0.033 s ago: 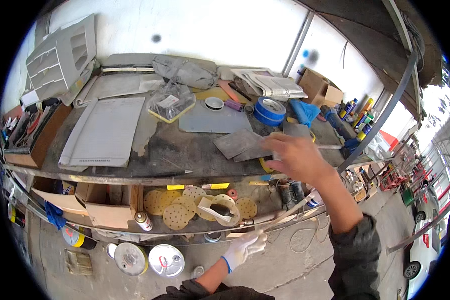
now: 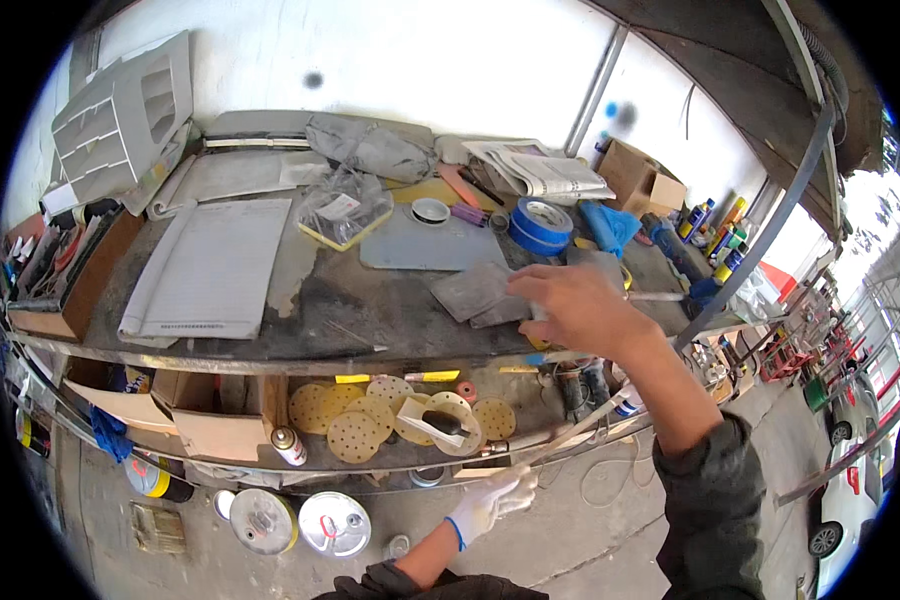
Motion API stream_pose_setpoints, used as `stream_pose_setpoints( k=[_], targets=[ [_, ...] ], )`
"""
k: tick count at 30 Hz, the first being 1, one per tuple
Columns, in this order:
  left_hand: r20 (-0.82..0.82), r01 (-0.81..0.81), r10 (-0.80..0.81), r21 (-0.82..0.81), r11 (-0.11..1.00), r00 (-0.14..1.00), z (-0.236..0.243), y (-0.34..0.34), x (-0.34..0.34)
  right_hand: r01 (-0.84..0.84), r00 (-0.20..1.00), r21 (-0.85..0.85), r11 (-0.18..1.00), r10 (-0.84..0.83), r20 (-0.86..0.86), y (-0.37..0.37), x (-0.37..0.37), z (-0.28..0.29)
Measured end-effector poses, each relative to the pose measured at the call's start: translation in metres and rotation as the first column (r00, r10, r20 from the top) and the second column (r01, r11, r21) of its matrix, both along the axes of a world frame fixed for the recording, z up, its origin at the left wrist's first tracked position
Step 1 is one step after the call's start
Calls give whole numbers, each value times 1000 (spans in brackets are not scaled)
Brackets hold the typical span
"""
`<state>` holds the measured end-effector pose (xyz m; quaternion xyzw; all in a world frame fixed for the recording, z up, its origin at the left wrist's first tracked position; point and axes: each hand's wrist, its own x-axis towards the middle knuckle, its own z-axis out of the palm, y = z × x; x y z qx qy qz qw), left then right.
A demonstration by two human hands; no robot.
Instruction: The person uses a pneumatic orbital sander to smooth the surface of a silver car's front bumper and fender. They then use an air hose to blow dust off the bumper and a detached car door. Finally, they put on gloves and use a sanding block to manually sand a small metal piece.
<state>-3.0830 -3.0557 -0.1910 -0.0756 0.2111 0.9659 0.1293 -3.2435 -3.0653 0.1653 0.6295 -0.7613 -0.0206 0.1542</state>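
Above the right part of the dark surface (image 2: 315, 310), I see the bare right hand (image 2: 588, 310) reaching in from the lower right, palm down. Its thumb and forefinger are apart, at the right end of the dark grey sheets (image 2: 470, 292); blur keeps me from telling whether the skin touches them. These sheets overlap and lie flat, just in front of a pale grey panel (image 2: 400, 250). Behind the hand I make out a roll of blue tape (image 2: 540, 238) and a crumpled blue cloth (image 2: 608, 228). Well to the left lies an open notebook (image 2: 210, 265).

Lower down, I have the left hand (image 2: 492, 498) in a white glove, its fingers pointing right, near the end of a pale rod (image 2: 585, 425); I cannot tell whether they close on it. On the shelf under the surface, I find perforated yellow discs (image 2: 353, 437) and a spray can (image 2: 288, 446).
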Motion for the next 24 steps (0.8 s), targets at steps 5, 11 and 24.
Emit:
stream_pose_setpoints(
  k=[5,11,24],
  targets=[
    [30,15,-11,-115,993,999,13,-14,14,190,980,414,890,-150,-128,-59,-1,-17],
    [40,-54,59,-132,990,997,-6,-33,20,122,933,280,952,-14,-359,-70,-27,-40],
    [-66,50,-74,-303,952,995,58,56,-10,722,692,-649,240,-223,687,189,79,-99]
  ],
)
